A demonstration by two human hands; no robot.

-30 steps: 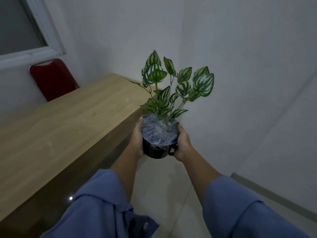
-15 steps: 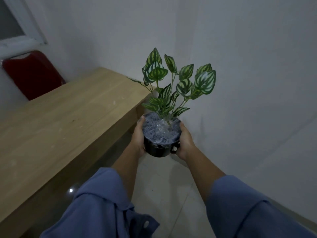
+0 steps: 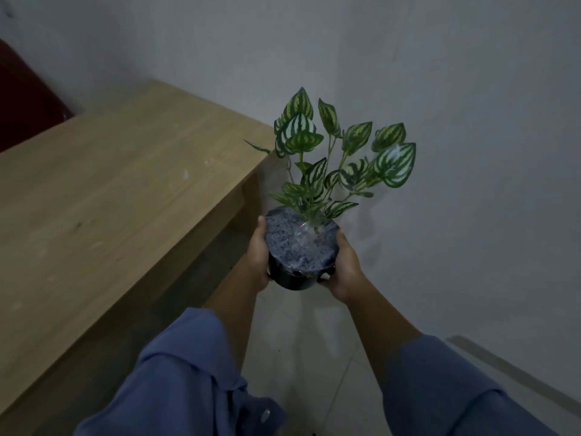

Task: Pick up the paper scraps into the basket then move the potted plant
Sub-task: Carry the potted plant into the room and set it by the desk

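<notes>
The potted plant (image 3: 300, 247) has a small black pot, a grey speckled top covered in clear film, and green-and-white striped leaves. It hangs in the air beyond the right end of the wooden table, above the floor. My left hand (image 3: 258, 259) grips the pot's left side. My right hand (image 3: 345, 267) grips its right side, by a small handle. The plant stands roughly upright, leaning a little away from me. No paper scraps or basket are in view.
A long wooden table (image 3: 103, 196) fills the left, its end close to the plant. A red chair (image 3: 22, 102) stands behind it at far left. White walls meet in a corner ahead. Pale floor tiles (image 3: 301, 347) lie below my arms.
The view has swung right and down: table and chair slid left, the window left the picture. The pot stays held in both hands, now lower and nearer the wall corner.
</notes>
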